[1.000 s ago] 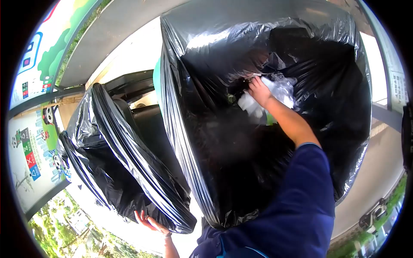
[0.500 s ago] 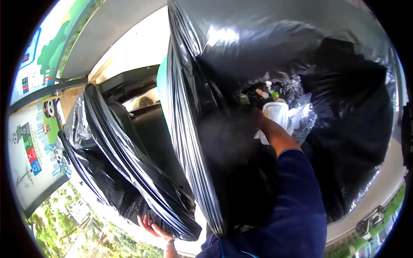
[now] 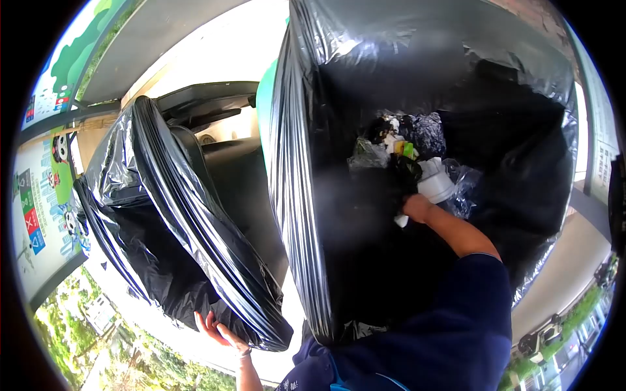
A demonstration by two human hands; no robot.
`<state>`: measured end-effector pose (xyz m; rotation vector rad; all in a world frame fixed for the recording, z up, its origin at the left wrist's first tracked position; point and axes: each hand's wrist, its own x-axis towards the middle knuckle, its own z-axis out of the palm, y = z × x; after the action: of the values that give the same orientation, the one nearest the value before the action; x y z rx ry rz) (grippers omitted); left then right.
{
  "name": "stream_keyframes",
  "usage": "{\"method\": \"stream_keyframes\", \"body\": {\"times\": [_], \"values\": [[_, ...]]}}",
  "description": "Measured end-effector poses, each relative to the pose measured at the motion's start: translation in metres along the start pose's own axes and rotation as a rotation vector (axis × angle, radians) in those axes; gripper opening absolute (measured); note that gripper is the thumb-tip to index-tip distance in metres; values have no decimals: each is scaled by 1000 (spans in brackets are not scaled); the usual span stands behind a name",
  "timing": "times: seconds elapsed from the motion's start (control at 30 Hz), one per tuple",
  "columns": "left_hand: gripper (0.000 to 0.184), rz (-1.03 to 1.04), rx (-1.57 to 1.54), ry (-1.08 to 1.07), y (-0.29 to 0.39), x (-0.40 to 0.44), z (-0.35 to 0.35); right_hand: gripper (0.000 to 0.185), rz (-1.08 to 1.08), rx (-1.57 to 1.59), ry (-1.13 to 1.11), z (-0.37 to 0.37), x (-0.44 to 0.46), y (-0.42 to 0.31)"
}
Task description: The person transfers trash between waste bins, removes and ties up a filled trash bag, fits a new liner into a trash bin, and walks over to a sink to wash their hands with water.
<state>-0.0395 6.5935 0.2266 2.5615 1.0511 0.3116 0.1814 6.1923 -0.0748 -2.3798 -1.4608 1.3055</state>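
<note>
My right hand reaches deep into the large bin lined with a black bag. Its fingers are curled, and what they grip is hidden in dark shadow. Right beside it lie a white plastic container and a crumpled clear plastic bag. A small white piece shows just under the fingers. Farther in are a yellow-green wrapper and other mixed litter. My left hand is at the lower edge of a second black-lined bin, fingers stretched out and apart against the bag.
Between the two bins is a dark bin lid. Panels with panda pictures and coloured sorting labels stand at the left. Greenery shows below, and parked vehicles at the lower right.
My right hand has shifted down and right within the bin. The white container has tilted and now lies past the hand. My left hand stays at the other bag as the view moves slightly.
</note>
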Motion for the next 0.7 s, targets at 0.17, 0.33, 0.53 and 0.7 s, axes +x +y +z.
{"method": "stream_keyframes", "body": {"times": [0.17, 0.33, 0.53, 0.7], "values": [[45, 53, 13, 30, -3, -1, 1, 23, 291, 320, 492, -55, 8, 6], [45, 68, 28, 26, -7, -1, 0, 62, 840, 619, 494, -37, 49, 76], [49, -47, -13, 23, -9, -1, 1, 118, 1045, 1033, 457, 21, 59, 145], [58, -211, -1, -21, 6, -2, 3, 102, 1066, 958, 298, 68, 91, 139]]}}
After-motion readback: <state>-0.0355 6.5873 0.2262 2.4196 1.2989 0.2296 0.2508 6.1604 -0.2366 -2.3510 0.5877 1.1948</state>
